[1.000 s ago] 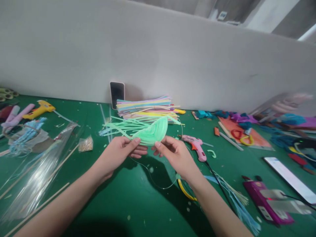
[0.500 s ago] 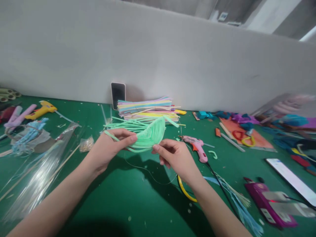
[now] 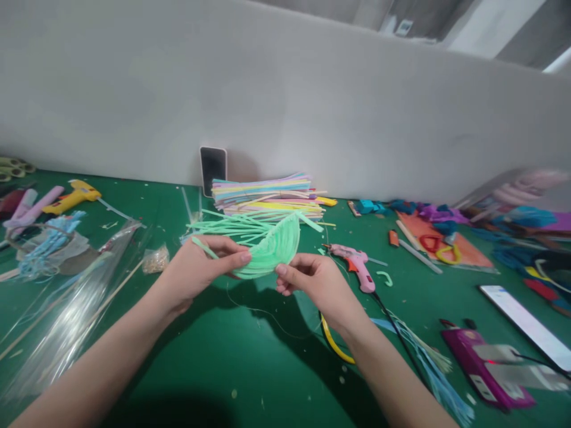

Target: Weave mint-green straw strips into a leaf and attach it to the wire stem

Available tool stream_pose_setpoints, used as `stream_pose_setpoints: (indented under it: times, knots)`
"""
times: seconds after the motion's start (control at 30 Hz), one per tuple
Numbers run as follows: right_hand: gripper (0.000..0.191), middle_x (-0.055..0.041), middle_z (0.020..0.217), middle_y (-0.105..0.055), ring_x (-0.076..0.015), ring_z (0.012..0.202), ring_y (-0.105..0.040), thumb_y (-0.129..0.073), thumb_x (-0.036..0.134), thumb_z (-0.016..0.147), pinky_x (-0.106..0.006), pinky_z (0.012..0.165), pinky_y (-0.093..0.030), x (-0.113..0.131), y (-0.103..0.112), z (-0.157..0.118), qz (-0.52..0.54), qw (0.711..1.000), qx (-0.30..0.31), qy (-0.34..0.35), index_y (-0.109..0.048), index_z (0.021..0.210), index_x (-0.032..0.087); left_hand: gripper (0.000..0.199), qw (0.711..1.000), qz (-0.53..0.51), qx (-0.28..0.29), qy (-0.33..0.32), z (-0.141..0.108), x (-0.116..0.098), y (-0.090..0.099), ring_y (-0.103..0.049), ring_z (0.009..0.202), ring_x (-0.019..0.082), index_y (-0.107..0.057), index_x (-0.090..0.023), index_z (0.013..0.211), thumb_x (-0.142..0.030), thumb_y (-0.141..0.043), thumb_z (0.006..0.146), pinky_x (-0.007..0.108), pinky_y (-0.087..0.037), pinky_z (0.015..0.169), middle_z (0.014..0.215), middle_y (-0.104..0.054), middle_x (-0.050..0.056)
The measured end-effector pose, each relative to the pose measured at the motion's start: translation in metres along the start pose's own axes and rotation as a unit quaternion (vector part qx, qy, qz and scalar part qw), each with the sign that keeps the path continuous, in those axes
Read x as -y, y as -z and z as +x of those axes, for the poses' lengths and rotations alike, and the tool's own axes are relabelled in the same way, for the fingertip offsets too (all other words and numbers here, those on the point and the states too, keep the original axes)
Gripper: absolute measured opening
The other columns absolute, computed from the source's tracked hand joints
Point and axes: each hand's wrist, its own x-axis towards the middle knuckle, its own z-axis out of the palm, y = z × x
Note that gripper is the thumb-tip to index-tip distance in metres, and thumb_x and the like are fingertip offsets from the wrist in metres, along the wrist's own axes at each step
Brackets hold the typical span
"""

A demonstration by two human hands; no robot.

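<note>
A mint-green leaf shape made of pipe cleaners (image 3: 274, 246) is held above the table between both hands. My left hand (image 3: 212, 261) pinches its left end, with a loose green strand sticking out over the fingers. At the lower right edge, my right hand (image 3: 307, 279) grips the leaf between thumb and fingers. One short green end juts from the leaf's upper right. Loose green pipe cleaners (image 3: 223, 224) lie just behind it. A thin pale thread (image 3: 267, 314) trails under the hands.
Multicoloured pipe cleaners (image 3: 267, 193) are stacked by the wall, beside a leaning phone (image 3: 214, 169). A pink glue gun (image 3: 357, 264) lies right of my hands, near a purple power strip (image 3: 484, 371). Clear plastic sleeves (image 3: 84, 315) and a yellow glue gun (image 3: 75, 196) lie left.
The leaf has shifted slightly lower and flattened in view, its lower strands pressed closer together. Both hands keep hold of it and have barely moved.
</note>
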Motion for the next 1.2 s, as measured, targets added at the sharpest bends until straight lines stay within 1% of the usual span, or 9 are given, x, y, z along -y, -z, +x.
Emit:
stream_pose_setpoints:
  times: [0.17,0.37,0.53,0.7,0.87,0.93,1.0,1.07,1.2]
  knots:
    - [0.028,-0.0019,0.062,-0.071,-0.0109,0.056,-0.066,-0.085,0.038,0.064,-0.022,0.058,-0.056,-0.003,0.004,0.001,0.006,0.998,0.035,-0.047,-0.070,0.067,0.015,0.009,0.996,0.025,0.067,0.057,0.003,0.000,0.007,-0.061,0.062,0.013,-0.077,-0.021,0.068,-0.027,-0.083,0.064,0.021,-0.052,0.059,0.063,-0.068,0.000]
    - [0.034,-0.0039,0.064,-0.071,-0.0125,0.056,-0.067,-0.087,0.041,0.061,-0.023,0.057,-0.057,-0.004,0.008,0.001,-0.007,0.990,0.102,-0.097,-0.071,0.069,0.012,0.008,0.995,0.066,0.063,0.033,0.004,0.003,0.004,-0.060,0.060,0.015,-0.078,-0.022,0.068,-0.029,-0.081,0.065,0.022,-0.048,0.054,0.063,-0.069,0.001]
    - [0.033,-0.0011,0.063,-0.068,-0.0103,0.056,-0.064,-0.085,0.039,0.065,-0.022,0.055,-0.055,-0.005,0.004,0.000,0.007,0.996,0.067,-0.051,-0.071,0.077,0.013,0.012,0.997,0.042,0.058,0.035,0.004,0.004,0.002,-0.062,0.065,0.014,-0.077,-0.022,0.071,-0.033,-0.081,0.067,0.022,-0.052,0.059,0.067,-0.069,-0.001]
    - [0.027,-0.0002,0.063,-0.067,-0.0100,0.056,-0.062,-0.082,0.038,0.070,-0.022,0.054,-0.052,-0.004,0.008,0.000,0.021,0.999,0.043,-0.009,-0.069,0.076,0.015,0.028,0.989,-0.018,0.134,0.062,0.003,0.001,0.008,-0.072,0.078,0.021,-0.073,-0.020,0.080,-0.047,-0.068,0.081,0.033,-0.059,0.075,0.084,-0.076,0.005]
    - [0.030,-0.0005,0.065,-0.064,-0.0126,0.060,-0.062,-0.083,0.039,0.069,-0.023,0.050,-0.049,-0.002,0.010,0.000,0.034,0.999,0.034,-0.013,-0.067,0.077,0.016,0.022,0.981,0.042,0.180,0.067,0.001,-0.004,0.012,-0.075,0.083,0.024,-0.074,-0.024,0.079,-0.046,-0.073,0.076,0.033,-0.060,0.075,0.082,-0.079,0.005]
    - [0.032,-0.0001,0.065,-0.063,-0.0107,0.055,-0.058,-0.083,0.042,0.068,-0.021,0.045,-0.043,-0.001,0.008,-0.001,0.039,0.998,0.035,-0.021,-0.065,0.075,0.016,0.022,0.982,0.048,0.176,0.057,0.001,-0.004,0.013,-0.075,0.082,0.024,-0.076,-0.024,0.080,-0.046,-0.073,0.076,0.032,-0.060,0.075,0.083,-0.079,0.006]
    - [0.033,0.0015,0.065,-0.061,-0.0056,0.046,-0.046,-0.082,0.043,0.068,-0.019,0.038,-0.030,0.000,0.007,-0.001,0.039,0.998,0.036,-0.029,-0.063,0.074,0.016,0.026,0.985,0.038,0.161,0.057,0.001,-0.003,0.014,-0.075,0.081,0.024,-0.076,-0.023,0.080,-0.048,-0.070,0.079,0.033,-0.060,0.074,0.085,-0.080,0.007]
    - [0.033,0.0034,0.063,-0.058,-0.0028,0.043,-0.034,-0.081,0.043,0.069,-0.020,0.038,-0.020,-0.001,0.005,-0.001,0.039,0.998,0.031,-0.027,-0.062,0.074,0.016,0.030,0.988,0.027,0.142,0.061,0.002,-0.003,0.015,-0.076,0.079,0.024,-0.076,-0.022,0.078,-0.051,-0.068,0.080,0.034,-0.060,0.074,0.085,-0.080,0.009]
    - [0.032,0.0057,0.057,-0.050,-0.0047,0.047,-0.030,-0.080,0.042,0.071,-0.022,0.042,-0.016,-0.003,0.003,-0.001,0.044,0.999,0.017,-0.017,-0.060,0.073,0.017,0.034,0.993,0.045,0.096,0.042,0.003,-0.001,0.014,-0.075,0.076,0.025,-0.074,-0.019,0.077,-0.053,-0.069,0.078,0.036,-0.060,0.073,0.079,-0.080,0.010]
